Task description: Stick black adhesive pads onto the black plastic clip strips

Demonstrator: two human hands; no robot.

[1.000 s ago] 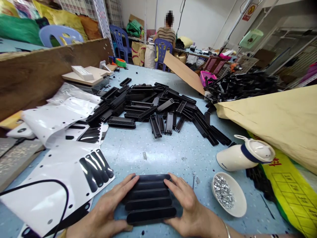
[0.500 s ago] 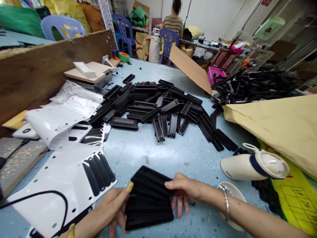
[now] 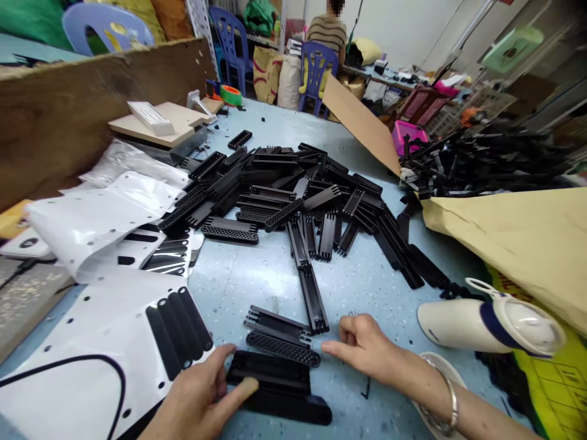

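My left hand (image 3: 202,391) grips the left end of a pair of long black plastic pieces (image 3: 270,373) at the bottom centre, its thumb lying over them. Just beyond them lies a piece with a honeycomb-patterned side (image 3: 282,348), a slotted black piece (image 3: 277,324) beside it. To the right, my right hand (image 3: 367,345) is held over the table with its fingers partly curled and thumb apart, holding nothing that I can see. Another long black piece (image 3: 314,299) stretches from the pile toward that hand.
A large pile of black pieces (image 3: 275,177) spreads across the blue table (image 3: 238,275). White sheets with black adhesive strips (image 3: 178,330) lie left. A white bottle (image 3: 458,324), a small dish (image 3: 452,370) and brown paper (image 3: 513,226) are right. A person (image 3: 328,33) sits far off.
The fanned group of black pieces held between both hands has come apart; some now lie on the table. My right hand has let go and moved slightly right. The left keeps its pieces.
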